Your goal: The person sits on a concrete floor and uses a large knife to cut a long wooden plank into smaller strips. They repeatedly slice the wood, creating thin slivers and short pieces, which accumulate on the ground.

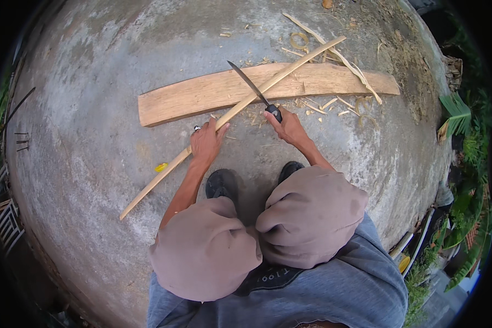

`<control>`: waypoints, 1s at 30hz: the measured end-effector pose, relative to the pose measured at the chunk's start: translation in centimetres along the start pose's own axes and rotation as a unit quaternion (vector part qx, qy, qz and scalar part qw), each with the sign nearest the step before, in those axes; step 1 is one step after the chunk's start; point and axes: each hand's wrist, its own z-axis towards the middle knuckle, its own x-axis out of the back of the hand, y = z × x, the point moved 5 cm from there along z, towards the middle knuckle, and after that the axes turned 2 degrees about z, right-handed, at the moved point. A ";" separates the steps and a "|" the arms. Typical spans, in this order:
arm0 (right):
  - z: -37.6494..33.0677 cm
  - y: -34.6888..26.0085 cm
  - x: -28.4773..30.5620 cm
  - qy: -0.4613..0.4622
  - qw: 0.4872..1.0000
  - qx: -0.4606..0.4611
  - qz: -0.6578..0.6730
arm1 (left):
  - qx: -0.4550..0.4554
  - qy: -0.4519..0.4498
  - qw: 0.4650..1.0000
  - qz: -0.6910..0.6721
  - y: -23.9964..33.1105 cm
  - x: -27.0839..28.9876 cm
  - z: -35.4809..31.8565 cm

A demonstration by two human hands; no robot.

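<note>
two arms (pixel 187 188) (pixel 313 154) forward, fingers (pixel 271 117) around knife (pixel 250 85)

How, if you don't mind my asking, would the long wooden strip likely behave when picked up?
The wooden strip is probably springy rather than floppy, being long and slim. It is likely light for its length, given how narrow it is. Its flat-looking sides make rolling unlikely.

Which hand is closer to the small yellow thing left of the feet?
Left. The left hand, on the long wooden strip, is a little ahead and right of the yellow thing; the right hand, holding the knife, is farther right.
</note>
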 end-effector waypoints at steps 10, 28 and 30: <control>-1.7 -3.0 0.3 0.021 0.992 -0.021 0.124 | 0.129 -0.281 0.908 -0.282 -2.2 -0.5 1.3; -1.1 1.0 -3.6 0.081 0.949 -0.048 0.302 | 0.118 -0.230 0.933 -0.251 -3.3 1.9 1.8; -3.2 2.4 -1.6 0.219 0.931 -0.039 0.291 | 0.056 -0.139 0.957 -0.247 -3.9 1.9 0.8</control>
